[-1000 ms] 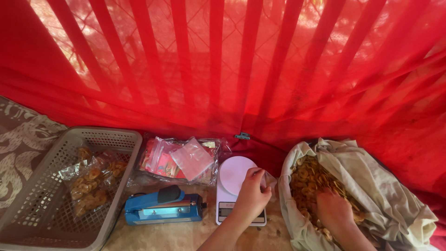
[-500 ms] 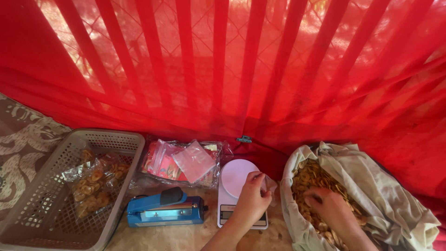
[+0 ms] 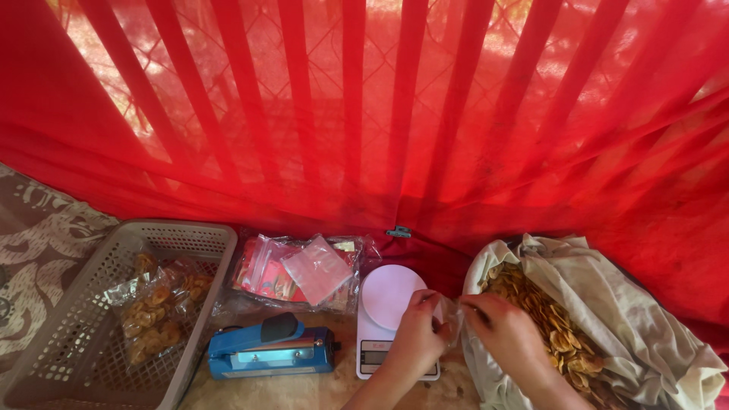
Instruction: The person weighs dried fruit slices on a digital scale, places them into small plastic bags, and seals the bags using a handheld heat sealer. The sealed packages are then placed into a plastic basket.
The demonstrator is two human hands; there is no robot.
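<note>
Both hands meet just above the white kitchen scale point(image 3: 386, 304). The left hand point(image 3: 416, 334) has its fingers point(image 3: 425, 302) curled shut on a small clear plastic bag point(image 3: 449, 317), pinching its near edge. The right hand point(image 3: 505, 334) closes its fingers on the far edge, so the bag hangs between the two sets of fingers, apparently being pulled open. It looks empty; filling seems not yet begun. Right of the fingers, a cloth sack point(image 3: 645, 334) lies open, heaped with golden chips point(image 3: 550, 319). Left of them sit a blue heat sealer point(image 3: 269, 353) and a pile of empty pouches point(image 3: 300, 269). Farther left, a grey basket point(image 3: 83, 334) holds a few filled packets point(image 3: 156, 311), so some packing looks done, with plenty of chips left.
</note>
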